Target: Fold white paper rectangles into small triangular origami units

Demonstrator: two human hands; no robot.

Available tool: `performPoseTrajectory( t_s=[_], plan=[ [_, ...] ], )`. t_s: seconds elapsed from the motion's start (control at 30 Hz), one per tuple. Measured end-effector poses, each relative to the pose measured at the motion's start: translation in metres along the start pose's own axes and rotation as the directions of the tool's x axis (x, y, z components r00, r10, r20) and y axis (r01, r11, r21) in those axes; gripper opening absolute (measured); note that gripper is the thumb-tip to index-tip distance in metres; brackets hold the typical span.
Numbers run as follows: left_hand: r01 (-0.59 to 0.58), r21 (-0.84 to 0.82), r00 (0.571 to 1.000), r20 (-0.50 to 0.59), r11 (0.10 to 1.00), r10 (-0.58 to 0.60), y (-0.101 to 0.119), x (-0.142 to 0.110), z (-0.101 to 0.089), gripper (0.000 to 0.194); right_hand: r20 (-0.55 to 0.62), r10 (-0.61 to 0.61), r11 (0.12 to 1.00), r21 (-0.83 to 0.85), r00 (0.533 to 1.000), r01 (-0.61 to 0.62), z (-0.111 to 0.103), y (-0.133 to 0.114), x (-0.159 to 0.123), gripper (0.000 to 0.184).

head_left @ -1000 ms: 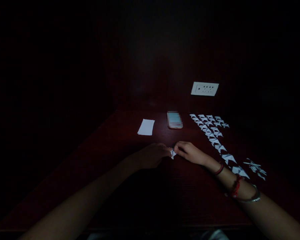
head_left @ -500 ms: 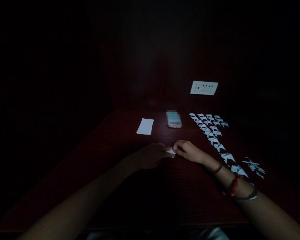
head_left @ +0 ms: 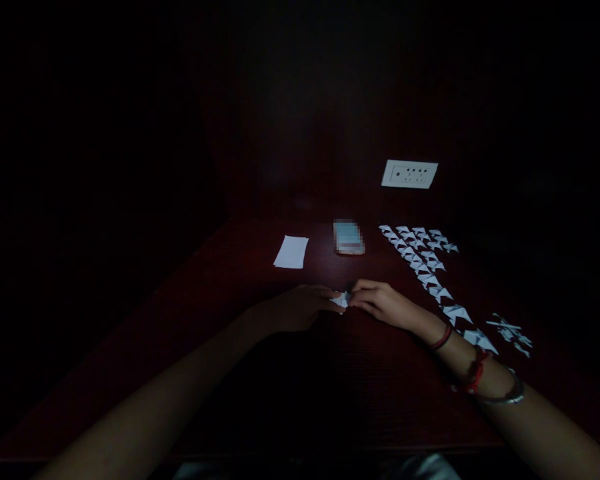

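A small folded white paper (head_left: 341,301) is between my two hands, low over the middle of the dark red table. My left hand (head_left: 305,307) grips its left side between thumb and fingers. From the right, my right hand (head_left: 380,302) pinches the paper's right edge, with its fingers bent and the wrist low. Parts of the paper are hidden under the fingertips, so its exact shape cannot be made out.
Rows of folded white paper pieces (head_left: 421,270) run along the table's right side. Near them lies a small heap of paper scraps (head_left: 511,332). A stack of white paper sheets (head_left: 292,252) and a blurred phone-like object (head_left: 349,237) lie farther back. A socket plate (head_left: 409,174) is on the wall.
My right hand has turned slightly and its fingertips now press on the paper's right edge. The folded paper has shifted a little left and shows a raised point.
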State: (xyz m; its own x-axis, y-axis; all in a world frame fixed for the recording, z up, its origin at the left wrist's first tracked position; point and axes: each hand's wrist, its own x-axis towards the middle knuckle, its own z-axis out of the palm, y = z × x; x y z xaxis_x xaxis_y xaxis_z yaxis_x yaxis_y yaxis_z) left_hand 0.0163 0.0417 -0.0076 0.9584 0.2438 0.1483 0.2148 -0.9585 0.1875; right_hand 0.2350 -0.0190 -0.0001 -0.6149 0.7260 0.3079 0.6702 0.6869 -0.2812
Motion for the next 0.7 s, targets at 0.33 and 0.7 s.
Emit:
performPoseTrajectory(
  t_s=[0.33,0.7],
  plan=[
    [-0.038,-0.081,0.999,-0.022,0.996,0.036,-0.001,0.001,-0.009,0.049,0.092,-0.061,0.994,-0.09,0.994,0.069,-0.004,-0.003,-0.002,0.032],
    [-0.038,0.136,0.999,-0.01,0.99,0.04,0.012,0.001,-0.003,0.037,0.089,-0.03,0.992,-0.116,0.996,0.04,-0.006,-0.01,0.0,0.033]
  ],
)
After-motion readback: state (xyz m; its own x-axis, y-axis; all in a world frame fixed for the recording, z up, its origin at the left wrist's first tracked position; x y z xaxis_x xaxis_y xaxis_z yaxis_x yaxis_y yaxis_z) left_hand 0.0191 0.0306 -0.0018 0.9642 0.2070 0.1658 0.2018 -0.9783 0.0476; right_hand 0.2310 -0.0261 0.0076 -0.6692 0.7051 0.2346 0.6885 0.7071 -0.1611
